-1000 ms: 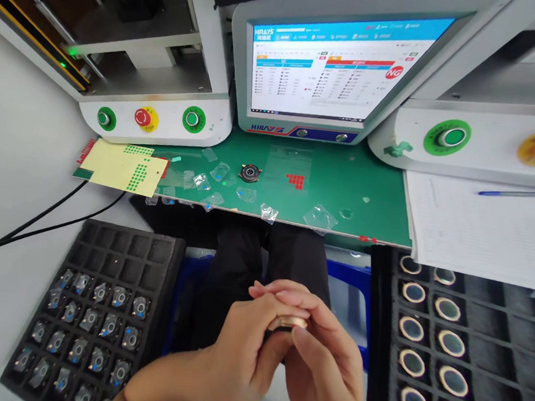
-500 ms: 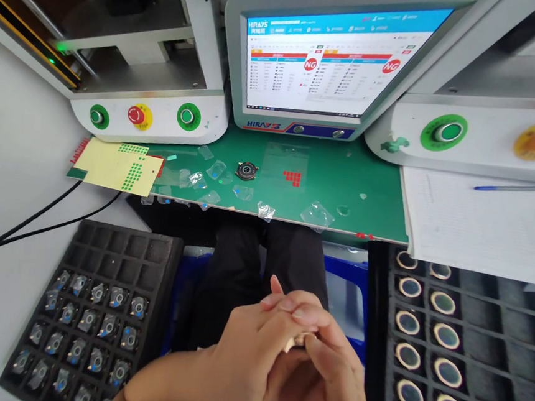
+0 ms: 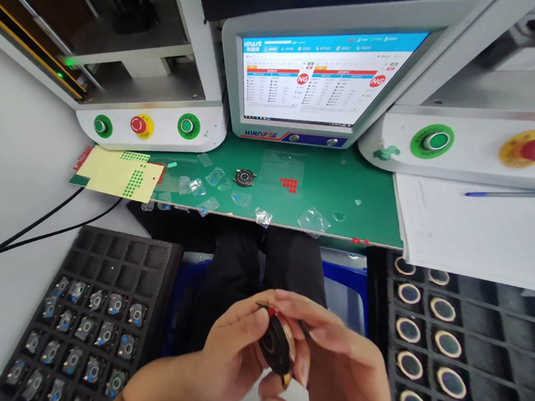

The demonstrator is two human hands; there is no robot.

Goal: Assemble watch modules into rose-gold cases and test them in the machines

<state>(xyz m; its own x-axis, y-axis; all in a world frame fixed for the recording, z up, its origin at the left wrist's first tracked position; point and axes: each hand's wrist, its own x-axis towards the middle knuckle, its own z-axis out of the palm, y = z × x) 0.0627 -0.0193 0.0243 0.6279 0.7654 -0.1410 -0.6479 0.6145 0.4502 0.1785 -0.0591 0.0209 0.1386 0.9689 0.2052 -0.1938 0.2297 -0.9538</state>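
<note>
A round watch case (image 3: 275, 345) with a black back and a gold-coloured rim is tilted on edge between my two hands, above my lap. My left hand (image 3: 230, 353) grips it, the thumb pressed on its upper edge beside a small red mark. Curved around its other side, my right hand (image 3: 347, 363) has its upper fingers at the top of the case. Part of the rim is covered by fingers. Another watch case (image 3: 244, 177) lies back up on the green bench mat (image 3: 343, 194), beyond my hands.
Wrapped watch parts sit in the left black foam tray (image 3: 125, 253); gold-rimmed round parts fill slots of the right foam tray (image 3: 493, 345). Clear film scraps (image 3: 314, 220) and yellow sticker sheets (image 3: 120, 172) lie on the bench. A monitor (image 3: 315, 80), button panels (image 3: 149, 126), papers (image 3: 471, 231) and pen (image 3: 506, 194) stand beyond.
My hands have parted from their tight clasp, and the watch case has turned so its black back shows. The right hand has moved slightly right, and the view has shifted a little.
</note>
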